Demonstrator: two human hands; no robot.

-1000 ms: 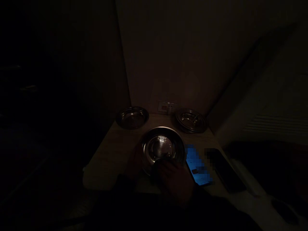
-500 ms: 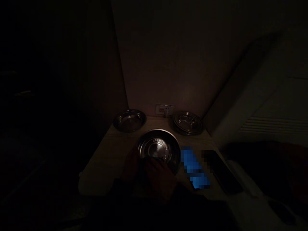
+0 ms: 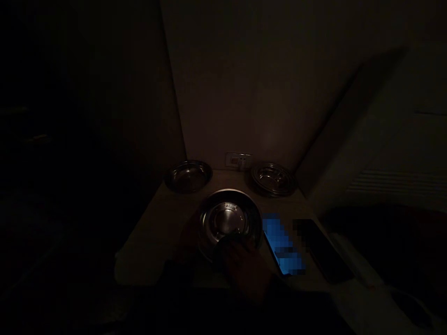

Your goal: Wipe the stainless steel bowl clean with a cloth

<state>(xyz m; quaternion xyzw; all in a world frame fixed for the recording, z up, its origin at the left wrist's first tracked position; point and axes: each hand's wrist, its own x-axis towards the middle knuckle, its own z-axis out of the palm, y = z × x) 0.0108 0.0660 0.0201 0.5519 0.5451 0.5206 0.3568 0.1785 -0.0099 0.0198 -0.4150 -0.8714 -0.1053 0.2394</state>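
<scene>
In the dim light a round, shallow steel bowl [image 3: 228, 218] stands near the front of the small table, its inside facing up. At its left rim is my left hand [image 3: 187, 237], very dark, closed on the edge as far as the shadow lets me see. My right hand [image 3: 246, 265] bends over the near right part of the bowl. Beneath its fingers, a dark cloth [image 3: 223, 246] is pressed against the inner side; its outline is hard to make out.
One steel dish [image 3: 188, 177] sits at the back left, and stacked steel dishes [image 3: 273, 179] at the back right. A lit phone [image 3: 283, 246] lies right of the bowl, beside a dark flat object [image 3: 326, 251]. A wall socket [image 3: 239, 160] holds a plug.
My right hand has slid to the right and slightly down with the cloth, uncovering more of the bowl's near left inside. The left hand stays by the left rim.
</scene>
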